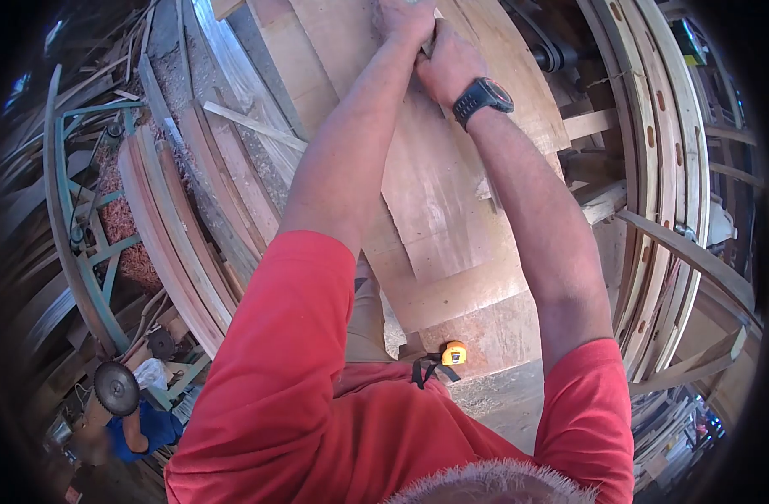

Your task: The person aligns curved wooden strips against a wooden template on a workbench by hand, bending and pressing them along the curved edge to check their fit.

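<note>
My left hand (408,20) is at the top edge of the view, over the plywood sheets (439,202). Its fingers look curled round a small dark item that I cannot make out. Close against it, my right hand (453,65) is also closed, and its fingers hide most of what they grip. A black watch (483,101) sits on my right wrist. Under both arms the thin sheets overlap like a stack, with uneven edges. A yellow tape measure (453,353) lies near my waist, at the near end of the sheets.
Long planks (170,235) lean in a row on the left. Slotted wooden beams (653,185) stand along the right, with a crossing batten (687,252). At lower left are a round saw blade (116,388) and a green metal frame (86,252). Wood shavings (128,218) lie inside the frame.
</note>
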A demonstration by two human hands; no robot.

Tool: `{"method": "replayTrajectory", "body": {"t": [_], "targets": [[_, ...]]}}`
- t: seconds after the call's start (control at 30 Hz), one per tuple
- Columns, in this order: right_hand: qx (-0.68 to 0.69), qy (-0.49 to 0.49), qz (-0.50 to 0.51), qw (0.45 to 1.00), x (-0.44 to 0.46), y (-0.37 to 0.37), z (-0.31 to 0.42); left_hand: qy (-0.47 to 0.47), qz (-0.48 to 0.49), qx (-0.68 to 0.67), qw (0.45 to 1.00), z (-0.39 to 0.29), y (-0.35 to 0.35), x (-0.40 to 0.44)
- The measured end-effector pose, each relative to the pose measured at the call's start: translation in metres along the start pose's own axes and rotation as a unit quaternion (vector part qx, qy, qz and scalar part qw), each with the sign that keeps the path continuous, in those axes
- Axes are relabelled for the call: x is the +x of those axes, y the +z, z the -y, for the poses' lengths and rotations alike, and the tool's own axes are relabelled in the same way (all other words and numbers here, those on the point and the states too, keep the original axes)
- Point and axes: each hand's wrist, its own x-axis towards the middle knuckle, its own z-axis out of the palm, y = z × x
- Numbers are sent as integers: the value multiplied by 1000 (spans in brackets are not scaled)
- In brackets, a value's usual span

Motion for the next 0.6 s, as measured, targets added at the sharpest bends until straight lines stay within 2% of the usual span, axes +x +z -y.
{"method": "replayTrajectory", "body": {"t": [0.07,0.13,0.23,0.33,0.47,0.53,0.6], "targets": [[-7,0,6,1000,3,2,-3,-33,23,-2,999,-1,0,-5],[-11,-3,8,1000,6,2,0,50,-30,-6,998,15,10,7],[-7,12,4,1000,9,-1,5,84,-41,-42,995,27,19,21],[26,21,-9,999,11,3,7,48,-12,-88,995,24,16,20],[33,2,-33,999,14,4,8,79,-30,-81,993,22,17,26],[40,3,-39,998,18,7,6,60,-64,-23,996,19,17,27],[41,5,-43,998,22,9,8,39,-45,-8,998,17,13,29]]}}
